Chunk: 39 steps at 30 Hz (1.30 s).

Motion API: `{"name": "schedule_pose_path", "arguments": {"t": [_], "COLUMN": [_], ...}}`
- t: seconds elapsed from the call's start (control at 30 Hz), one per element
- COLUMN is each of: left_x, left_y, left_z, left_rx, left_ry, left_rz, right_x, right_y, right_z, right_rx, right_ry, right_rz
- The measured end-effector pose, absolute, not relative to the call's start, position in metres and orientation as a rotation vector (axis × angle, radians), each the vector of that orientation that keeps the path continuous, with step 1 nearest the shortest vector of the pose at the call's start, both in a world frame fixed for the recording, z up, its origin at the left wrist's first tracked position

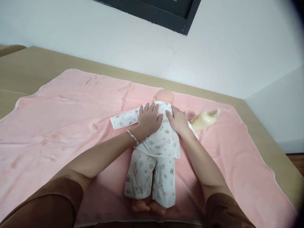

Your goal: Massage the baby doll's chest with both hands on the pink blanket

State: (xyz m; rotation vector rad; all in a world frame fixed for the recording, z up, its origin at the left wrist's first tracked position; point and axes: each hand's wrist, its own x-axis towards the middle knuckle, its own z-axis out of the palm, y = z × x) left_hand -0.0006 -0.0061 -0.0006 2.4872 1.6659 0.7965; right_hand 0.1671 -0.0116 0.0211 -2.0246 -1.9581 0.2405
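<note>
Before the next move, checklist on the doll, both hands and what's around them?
1. Left hand on the shirt: ok, palm down.
2. Right hand on the shirt: ok, opposite side of the torso.
3. Doll on the blanket: ok.
4. Blanket smooth: not ok, creased.
5. Bottle upright: not ok, lies on its side.
6. Doll's gaze direction: cannot tell, face not visible.

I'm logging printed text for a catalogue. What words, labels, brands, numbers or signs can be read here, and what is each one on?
No text can be read.
Pale yellow bottle-like item: brown marks on its side, too small and blurred to read.
Pink cloth: a faint whitish mark near its far right corner, unreadable.
White top and white trousers: small printed pictures; any lettering is too small to tell.
</note>
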Motion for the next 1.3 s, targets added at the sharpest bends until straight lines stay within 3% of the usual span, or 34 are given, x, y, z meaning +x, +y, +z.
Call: {"name": "schedule_pose_path", "arguments": {"t": [0.17,0.4,0.7,0.93,1.13,1.3], "left_x": [-0.001,-0.003,-0.001,-0.006,-0.002,-0.002], "left_y": [-0.009,-0.017,-0.004,-0.004,-0.006,-0.005], "left_z": [0.001,0.008,-0.003,-0.005,-0.004,-0.002], "left_rx": [2.671,2.763,2.525,2.649,2.397,2.436], "left_ry": [1.617,1.492,1.632,1.220,1.605,1.536], "left_rz": [0.853,0.925,0.895,1.082,0.952,0.958], "right_x": [0.158,0.122,0.152,0.122,0.145,0.157], "right_y": [-0.018,-0.068,-0.024,-0.064,-0.038,-0.018], "right_z": [0.024,0.041,0.036,0.043,0.041,0.033], "right_rx": [-2.106,-2.056,-2.233,-2.101,-2.177,-2.244], "right_ry": [-1.966,-2.284,-2.077,-2.309,-2.160,-2.055], "right_rz": [0.160,-0.209,0.072,-0.189,0.018,0.156]}}
